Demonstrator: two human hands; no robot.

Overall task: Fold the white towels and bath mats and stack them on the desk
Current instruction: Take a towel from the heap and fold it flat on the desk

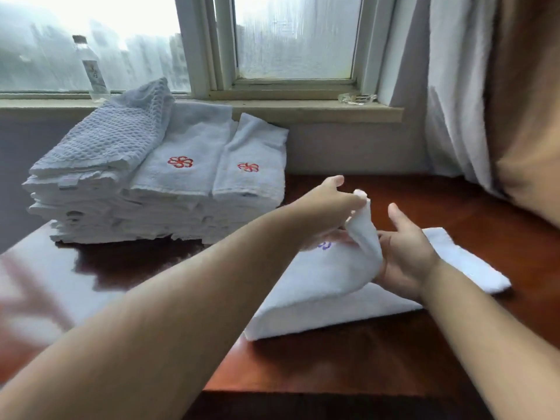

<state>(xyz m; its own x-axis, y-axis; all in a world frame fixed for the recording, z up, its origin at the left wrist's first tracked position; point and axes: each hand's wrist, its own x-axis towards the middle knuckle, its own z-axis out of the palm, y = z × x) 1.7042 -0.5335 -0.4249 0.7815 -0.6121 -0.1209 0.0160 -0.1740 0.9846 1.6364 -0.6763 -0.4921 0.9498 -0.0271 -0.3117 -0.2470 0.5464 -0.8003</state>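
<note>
White folded stack (151, 189), clear bottle (92, 68) behind

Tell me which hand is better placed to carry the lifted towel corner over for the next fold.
Left. The left hand pinches the raised corner of the white towel, so it can probably carry it across. The right hand lies open against the fold, likely bracing it.

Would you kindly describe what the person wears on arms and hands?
The left arm and right arm are bare, no sleeves in view. The left hand and right hand wear no gloves; no watch, bracelet or ring shows.
</note>
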